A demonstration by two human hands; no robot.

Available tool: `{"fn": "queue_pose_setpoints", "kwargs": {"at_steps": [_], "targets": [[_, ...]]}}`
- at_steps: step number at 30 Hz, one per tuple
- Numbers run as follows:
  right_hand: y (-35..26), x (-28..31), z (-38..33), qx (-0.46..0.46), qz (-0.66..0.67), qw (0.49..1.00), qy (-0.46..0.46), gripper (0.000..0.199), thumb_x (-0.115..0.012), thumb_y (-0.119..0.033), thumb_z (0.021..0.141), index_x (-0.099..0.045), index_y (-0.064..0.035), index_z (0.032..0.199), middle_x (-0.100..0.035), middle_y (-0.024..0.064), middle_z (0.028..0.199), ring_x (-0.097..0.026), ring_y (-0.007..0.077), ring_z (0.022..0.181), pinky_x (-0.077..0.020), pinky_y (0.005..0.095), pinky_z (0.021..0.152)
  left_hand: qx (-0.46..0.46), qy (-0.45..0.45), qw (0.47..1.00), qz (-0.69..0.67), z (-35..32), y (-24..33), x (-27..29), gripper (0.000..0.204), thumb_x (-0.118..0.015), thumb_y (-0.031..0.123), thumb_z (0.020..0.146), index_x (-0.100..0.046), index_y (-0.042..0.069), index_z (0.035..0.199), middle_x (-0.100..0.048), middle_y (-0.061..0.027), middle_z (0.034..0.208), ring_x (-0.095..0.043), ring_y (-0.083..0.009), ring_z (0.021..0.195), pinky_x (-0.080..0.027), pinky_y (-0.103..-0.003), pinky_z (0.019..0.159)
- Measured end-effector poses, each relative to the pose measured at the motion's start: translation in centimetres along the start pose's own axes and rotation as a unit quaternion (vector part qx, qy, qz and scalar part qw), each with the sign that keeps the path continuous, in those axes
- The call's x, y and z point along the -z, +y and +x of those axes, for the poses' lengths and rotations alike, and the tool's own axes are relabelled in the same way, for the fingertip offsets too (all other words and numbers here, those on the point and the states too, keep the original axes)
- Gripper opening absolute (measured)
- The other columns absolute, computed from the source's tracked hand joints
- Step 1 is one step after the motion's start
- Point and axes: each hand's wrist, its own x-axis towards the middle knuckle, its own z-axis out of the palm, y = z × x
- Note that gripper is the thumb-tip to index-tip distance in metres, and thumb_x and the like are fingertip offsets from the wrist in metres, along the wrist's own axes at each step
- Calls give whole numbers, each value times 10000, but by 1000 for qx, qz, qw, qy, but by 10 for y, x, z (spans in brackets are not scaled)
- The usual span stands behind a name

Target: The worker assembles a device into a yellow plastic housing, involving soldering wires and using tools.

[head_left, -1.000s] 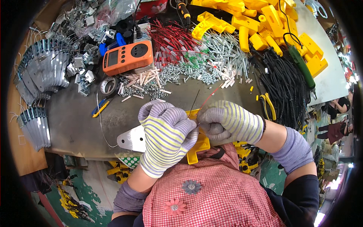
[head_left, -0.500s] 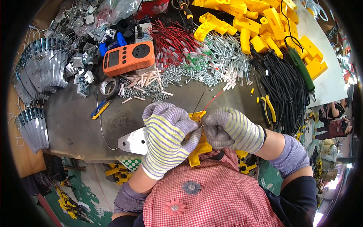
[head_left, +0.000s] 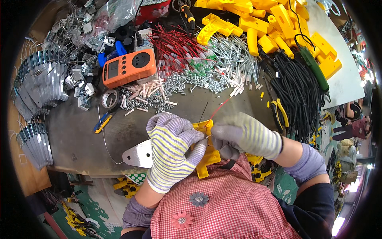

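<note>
The left hand (head_left: 175,148), in its striped glove, has thumb and forefinger drawn in close by a fine pale wire end (head_left: 209,136), but I can't tell whether they grip it. The right hand (head_left: 246,137) is curled and slightly blurred just across from it; I can't make out what, if anything, its bent fingers hold. Below both is the yellow housing (head_left: 209,157), lying partly hidden at the table (head_left: 79,139) edge, against the person's checked apron (head_left: 223,199). A black wire (head_left: 203,113) and a red wire (head_left: 219,107) stick up from the housing's far end. Left of the housing, partly under the left hand, lies a white metal plate (head_left: 137,156) with dark holes. Beyond the housing are loose screws (head_left: 199,81); farther off to its left sits an orange meter (head_left: 129,68). To the housing's right, past the right hand, I see yellow-handled pliers (head_left: 283,113) beside a bundle of black cables (head_left: 298,91); well beyond the housing, rightward, more yellow parts (head_left: 286,24) are heaped.
</note>
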Motion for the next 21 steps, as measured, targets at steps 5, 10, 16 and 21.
{"fn": "queue_pose_setpoints", "kwargs": {"at_steps": [5,10,16,21], "targets": [[9,7,4,324,-532,780,64,217,-630,-268,865,-625,-62,798,-631,77,724,-647,244,698,-499,385,578,22,-18,1000,-14,1,3,3,168,-775,128,632,-652,137,747,-573,-33,797,-544,-271,812,-382,-456,858],[2,-9,2,-116,157,981,-3,100,-569,-147,837,-615,-63,806,-564,52,601,-602,256,553,-477,332,511,-10,-20,1000,12,-1,3,3,216,-765,70,627,-624,123,781,-541,-40,779,-527,-274,798,-378,-452,889],[14,4,-1,289,-490,821,43,168,-589,-206,913,-652,-58,865,-661,75,752,-628,289,622,-516,391,582,12,-65,998,20,5,7,5,192,-768,95,623,-643,113,768,-549,-50,836,-533,-282,847,-367,-468,905],[40,-12,4,197,-122,963,137,147,-632,-211,881,-654,-65,880,-636,124,756,-638,341,681,-509,459,622,30,-95,994,49,-2,3,4,148,-766,225,679,-692,151,783,-592,-27,883,-559,-271,883,-375,-485,900]]}}
